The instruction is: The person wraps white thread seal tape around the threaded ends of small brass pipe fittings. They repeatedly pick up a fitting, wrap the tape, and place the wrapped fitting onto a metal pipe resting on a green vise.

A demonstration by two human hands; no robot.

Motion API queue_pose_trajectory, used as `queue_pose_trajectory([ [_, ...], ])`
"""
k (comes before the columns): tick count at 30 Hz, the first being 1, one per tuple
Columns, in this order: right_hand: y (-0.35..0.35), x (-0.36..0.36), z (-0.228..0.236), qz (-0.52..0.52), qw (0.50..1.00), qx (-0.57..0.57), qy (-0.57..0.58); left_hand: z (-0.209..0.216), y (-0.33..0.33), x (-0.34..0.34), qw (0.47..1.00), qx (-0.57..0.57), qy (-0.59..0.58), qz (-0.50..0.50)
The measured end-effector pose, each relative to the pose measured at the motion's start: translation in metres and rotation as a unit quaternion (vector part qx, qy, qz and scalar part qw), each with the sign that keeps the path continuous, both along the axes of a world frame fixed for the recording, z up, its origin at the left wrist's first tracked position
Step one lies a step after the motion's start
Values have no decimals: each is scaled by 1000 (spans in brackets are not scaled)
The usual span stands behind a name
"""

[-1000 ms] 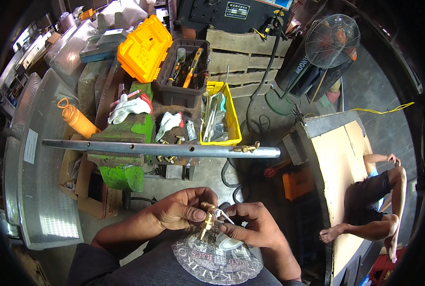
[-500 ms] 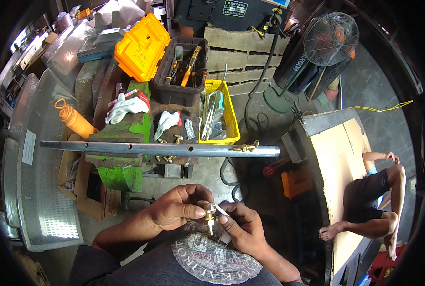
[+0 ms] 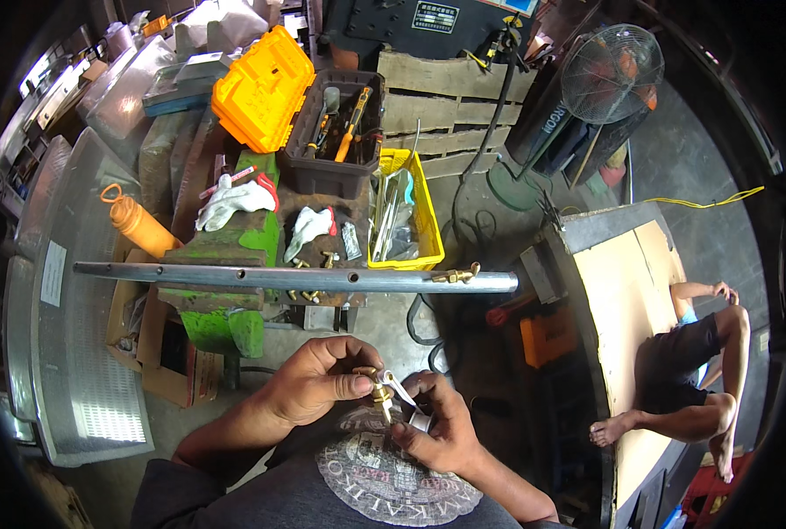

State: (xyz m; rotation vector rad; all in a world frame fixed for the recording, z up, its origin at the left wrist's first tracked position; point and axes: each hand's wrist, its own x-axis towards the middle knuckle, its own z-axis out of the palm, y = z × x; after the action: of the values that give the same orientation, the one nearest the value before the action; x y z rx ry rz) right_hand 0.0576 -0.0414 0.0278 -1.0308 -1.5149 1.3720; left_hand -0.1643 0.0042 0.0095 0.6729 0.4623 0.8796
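Note:
In front of my chest, my left hand [image 3: 315, 384] pinches a small brass fitting [image 3: 381, 394] between thumb and fingers. White tape covers its lower end. A strip of this thin white tape [image 3: 398, 388] runs from the fitting across to a small white tape spool [image 3: 420, 420], which my right hand [image 3: 449, 428] grips. Beyond my hands a long grey metal tube [image 3: 305, 279] with holes along it lies across a green vise [image 3: 225, 322]. Brass fittings [image 3: 456, 274] sit at the tube's right end. More small brass fittings [image 3: 303, 294] lie on the bench behind and below it.
White gloves [image 3: 239, 201], an open tool box [image 3: 331, 167] with an orange lid, and a yellow bin [image 3: 424, 212] stand past the tube. An orange bottle [image 3: 137, 225] is at left. On the right, another person's bare legs [image 3: 675, 421] rest on a cardboard-covered table [image 3: 622, 291]. A fan [image 3: 612, 72] stands behind.
The right hand has shifted slightly down and turned, bringing the spool into clearer view, with a longer strip of tape showing. The fitting has moved slightly left and down with my left hand.

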Motion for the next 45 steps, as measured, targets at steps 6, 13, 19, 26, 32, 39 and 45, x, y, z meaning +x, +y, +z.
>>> queue_pose_trajectory([
  [6, 0, 1, -1, -32, 998, 39, -45, 0, -2, 1, 998, 21, 29, 50],
  [13, -5, -3, 5, -55, 989, -131, 31, -3, -4, 0, 992, 62, 89, 64],
  [19, -3, -2, 7, -36, 990, -133, 1, -2, -5, 5, 993, 71, 77, 57],
  [26, 0, 2, 6, -28, 995, -16, -99, -9, -7, 7, 990, 95, 89, 57],
  [32, 4, -1, 14, -25, 994, 29, -102, -10, -7, 9, 990, 92, 84, 68],
  [39, 7, -2, 16, -21, 993, 35, -110, -6, -5, 14, 969, 159, 157, 105],
  [45, 11, -3, 16, -21, 989, 63, -130, -8, -2, 16, 943, 211, 223, 124],
])
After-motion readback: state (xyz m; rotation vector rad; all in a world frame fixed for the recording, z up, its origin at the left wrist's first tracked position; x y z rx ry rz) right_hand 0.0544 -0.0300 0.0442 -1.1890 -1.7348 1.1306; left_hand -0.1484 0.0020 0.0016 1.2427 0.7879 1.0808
